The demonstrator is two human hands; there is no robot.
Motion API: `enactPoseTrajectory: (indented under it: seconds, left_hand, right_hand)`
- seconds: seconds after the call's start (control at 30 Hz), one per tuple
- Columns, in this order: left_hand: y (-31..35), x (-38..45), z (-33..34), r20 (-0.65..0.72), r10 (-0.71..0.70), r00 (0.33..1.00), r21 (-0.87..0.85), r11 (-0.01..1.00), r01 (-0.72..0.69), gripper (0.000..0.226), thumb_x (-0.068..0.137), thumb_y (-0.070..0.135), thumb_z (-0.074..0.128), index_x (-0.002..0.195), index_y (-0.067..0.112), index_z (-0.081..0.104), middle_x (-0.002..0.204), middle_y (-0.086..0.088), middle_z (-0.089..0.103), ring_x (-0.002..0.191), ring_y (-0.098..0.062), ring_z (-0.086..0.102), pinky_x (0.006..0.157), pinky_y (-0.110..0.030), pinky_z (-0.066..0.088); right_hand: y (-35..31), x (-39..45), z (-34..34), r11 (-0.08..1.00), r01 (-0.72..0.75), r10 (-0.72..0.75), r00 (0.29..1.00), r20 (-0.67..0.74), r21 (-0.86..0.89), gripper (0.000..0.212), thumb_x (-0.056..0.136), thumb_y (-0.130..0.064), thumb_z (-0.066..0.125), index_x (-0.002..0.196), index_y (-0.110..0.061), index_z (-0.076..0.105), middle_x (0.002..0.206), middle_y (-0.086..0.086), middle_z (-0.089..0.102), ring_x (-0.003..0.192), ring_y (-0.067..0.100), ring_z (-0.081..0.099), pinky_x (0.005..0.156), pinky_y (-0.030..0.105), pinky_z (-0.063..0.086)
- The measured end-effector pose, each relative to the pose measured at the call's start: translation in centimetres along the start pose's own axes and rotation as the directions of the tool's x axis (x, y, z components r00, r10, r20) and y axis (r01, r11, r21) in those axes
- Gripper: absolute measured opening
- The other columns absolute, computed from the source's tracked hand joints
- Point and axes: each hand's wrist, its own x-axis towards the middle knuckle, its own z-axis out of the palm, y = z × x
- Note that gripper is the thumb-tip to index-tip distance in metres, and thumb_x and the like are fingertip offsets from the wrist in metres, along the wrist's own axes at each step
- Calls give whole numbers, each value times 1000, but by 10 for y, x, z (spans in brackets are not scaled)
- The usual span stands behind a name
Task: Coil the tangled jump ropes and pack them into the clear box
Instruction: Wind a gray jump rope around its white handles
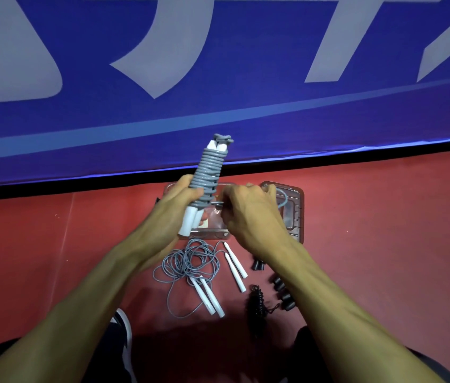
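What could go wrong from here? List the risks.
1. The right hand pinches the rope's free end; if it slips, the wound rope on the white handles in the left hand may unwind.
2. The loose grey rope on the floor could snag the white handles beside it when lifted.

Both forearms bare, no sleeves, no watch/rings on left hand (182, 197) or right hand (248, 214). Dark trousers at bottom corners. Dark shoe (123, 335) w/ white stripe, bottom left.
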Motion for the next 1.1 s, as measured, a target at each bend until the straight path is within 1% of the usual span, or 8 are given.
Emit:
enactPoseTrajectory:
  seconds: [0.17,0.3,0.4,0.5,0.63,0.73,0.9,1.1]
  left_hand:
    - [-6,1,-12,53,94,994,207,973,-103,35,85,39,66,117,28,59,118,-11,66,102,-16,64,97,-40,51]
    - [-9,1,-17,73,149,986,410,897,-166,37,88,19,74,117,33,55,108,-4,71,95,-15,69,97,-50,54]
    - [-7,1,-16,23,162,986,458,876,-155,51,70,40,82,113,37,54,102,-2,72,94,-23,71,92,-55,55]
    - [-9,2,-15,-53,139,989,454,885,-100,67,54,50,84,112,33,56,102,2,71,92,-17,72,88,-45,59]
    - [-8,4,-10,-41,100,994,392,917,-76,57,54,19,96,100,10,63,82,4,74,72,-8,68,68,-28,59]
    - [-4,2,-5,1,90,996,267,960,-87,33,68,-2,83,89,6,58,63,7,69,57,-4,65,52,-17,51]
    - [2,0,-8,-13,188,982,218,959,-181,37,65,21,79,94,14,56,70,12,68,65,-4,65,60,-20,54]
    - [2,2,-15,-65,239,969,319,925,-207,30,74,32,74,95,17,59,71,17,67,65,-1,63,63,-18,53]
  right_hand:
    - [-1,-1,0,1000,-22,23,999,26,-18,6,86,-25,55,84,-19,57,80,5,68,86,36,60,78,43,26]
    - [-1,-1,-4,999,-42,40,995,93,26,9,81,-20,56,89,-20,58,84,5,69,89,38,61,78,43,31]
    - [-2,-2,-6,996,-63,55,991,122,59,15,81,-19,57,95,-22,61,87,2,71,93,35,62,81,42,28]
    - [-5,-2,-8,993,-68,55,988,146,92,12,82,-19,60,94,-20,62,90,-1,71,95,32,62,82,42,24]
    - [-7,-2,-16,979,-93,54,976,209,184,13,84,-20,66,90,-27,57,80,-10,63,85,17,54,81,38,22]
    - [-6,-1,-17,957,-50,-15,975,223,285,21,82,-12,68,86,-29,57,81,-9,60,81,16,54,74,31,34]
    - [-2,2,-12,944,15,-53,993,105,331,28,82,-12,76,109,-15,69,110,3,60,99,19,52,83,28,41]
    - [2,3,-5,914,-25,0,998,60,404,48,79,-7,82,121,-19,64,131,0,45,101,14,47,75,3,30]
